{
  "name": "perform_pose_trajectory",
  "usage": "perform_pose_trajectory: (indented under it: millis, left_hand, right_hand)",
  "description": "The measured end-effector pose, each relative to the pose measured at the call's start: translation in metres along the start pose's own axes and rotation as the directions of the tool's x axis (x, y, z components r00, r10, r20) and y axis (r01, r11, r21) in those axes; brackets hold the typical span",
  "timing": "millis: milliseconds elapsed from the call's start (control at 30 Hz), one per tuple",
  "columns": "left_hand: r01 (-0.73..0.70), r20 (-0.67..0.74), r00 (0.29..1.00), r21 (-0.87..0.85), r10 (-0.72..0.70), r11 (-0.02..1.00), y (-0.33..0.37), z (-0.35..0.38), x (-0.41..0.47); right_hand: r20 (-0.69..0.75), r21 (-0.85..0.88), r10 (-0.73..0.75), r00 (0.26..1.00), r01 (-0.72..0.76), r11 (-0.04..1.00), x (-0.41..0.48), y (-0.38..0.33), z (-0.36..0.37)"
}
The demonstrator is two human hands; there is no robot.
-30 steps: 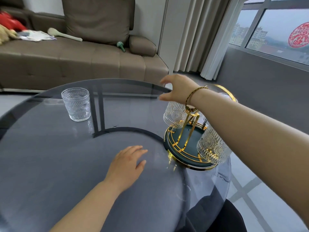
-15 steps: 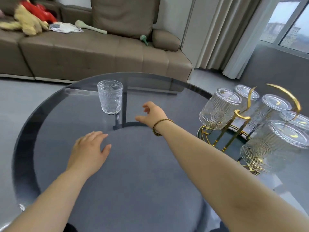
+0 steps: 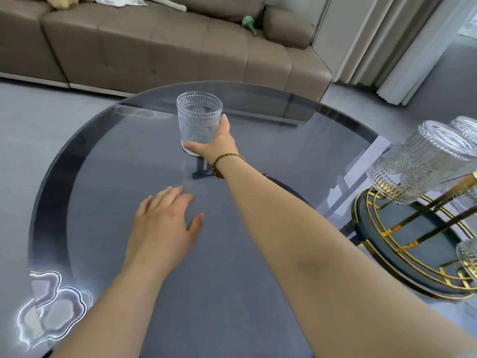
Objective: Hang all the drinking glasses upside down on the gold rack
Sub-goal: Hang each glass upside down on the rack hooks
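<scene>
Wrapping the upright glass [image 3: 199,122], right hand [image 3: 216,143] grip closed around it.

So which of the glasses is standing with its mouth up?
Only the lone glass at the far side of the table, which the right hand grips near its base. The other glasses hang tilted, base up, on the gold rack.

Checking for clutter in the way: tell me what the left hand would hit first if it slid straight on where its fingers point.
Probably the right forearm. The left hand lies flat on the table, fingers pointing forward and right toward that arm; depth is hard to judge.
</scene>
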State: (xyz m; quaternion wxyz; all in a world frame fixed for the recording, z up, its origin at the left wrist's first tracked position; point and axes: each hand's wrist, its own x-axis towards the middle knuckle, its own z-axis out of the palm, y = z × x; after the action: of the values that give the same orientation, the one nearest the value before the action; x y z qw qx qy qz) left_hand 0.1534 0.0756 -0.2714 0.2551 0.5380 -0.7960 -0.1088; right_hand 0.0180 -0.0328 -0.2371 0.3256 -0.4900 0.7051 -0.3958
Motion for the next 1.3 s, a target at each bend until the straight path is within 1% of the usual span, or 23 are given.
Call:
perform_pose_trajectory:
  millis: [133, 300, 400, 567, 667, 800, 867, 1000, 1100, 1200, 1300]
  left_hand:
    - [-0.008, -0.006, 1.0, 0.004, 0.008, 1.0, -0.001, 0.002, 0.001]
    - [-0.002, -0.006, 1.0, 0.003, 0.002, 1.0, -0.002, 0.003, 0.001]
    - [0.014, 0.026, 1.0, 0.019, -0.014, 1.0, -0.004, 0.004, 0.001]
    - [0.034, 0.102, 0.994, 0.058, -0.04, 0.998, 0.002, -0.001, -0.001]
    - [0.037, 0.149, 0.988, 0.071, -0.047, 0.997, 0.004, -0.007, -0.004]
    - [0.037, 0.154, 0.987, 0.038, -0.043, 0.999, 0.015, -0.013, -0.011]
    - [-0.003, 0.161, 0.987, -0.013, 0.005, 1.0, 0.032, -0.009, -0.017]
    - [-0.126, 0.194, 0.97, -0.121, 0.148, 0.985, 0.073, 0.006, -0.03]
    - [-0.161, 0.24, 0.952, -0.131, 0.189, 0.978, 0.092, 0.019, -0.034]
    - [-0.189, 0.277, 0.94, -0.069, 0.2, 0.98, 0.098, 0.026, -0.036]
    - [-0.203, 0.289, 0.935, -0.044, 0.207, 0.978, 0.1, 0.028, -0.034]
  right_hand:
    - [0.038, 0.002, -0.013, 0.999, 0.013, 1.0, 0.008, 0.001, 0.003]
    - [0.018, 0.035, -0.026, 1.0, 0.025, 0.999, 0.0, 0.009, -0.002]
    - [0.004, 0.008, -0.068, 0.998, 0.068, 0.998, -0.014, 0.016, -0.015]
    - [0.014, -0.04, -0.13, 0.991, 0.131, 0.991, -0.056, 0.015, -0.062]
    - [0.05, -0.125, -0.156, 0.987, 0.161, 0.979, -0.088, 0.0, -0.097]
    - [0.072, -0.302, -0.226, 0.972, 0.237, 0.923, -0.13, -0.027, -0.149]
    - [0.071, -0.382, -0.254, 0.965, 0.261, 0.886, -0.147, -0.036, -0.171]
    - [0.063, -0.518, -0.269, 0.961, 0.262, 0.814, -0.18, -0.049, -0.213]
    - [0.084, -0.579, -0.269, 0.959, 0.267, 0.771, -0.197, -0.055, -0.235]
    - [0.064, -0.62, -0.272, 0.96, 0.252, 0.743, -0.213, -0.061, -0.262]
    - [0.037, -0.609, -0.255, 0.966, 0.224, 0.761, -0.225, -0.07, -0.29]
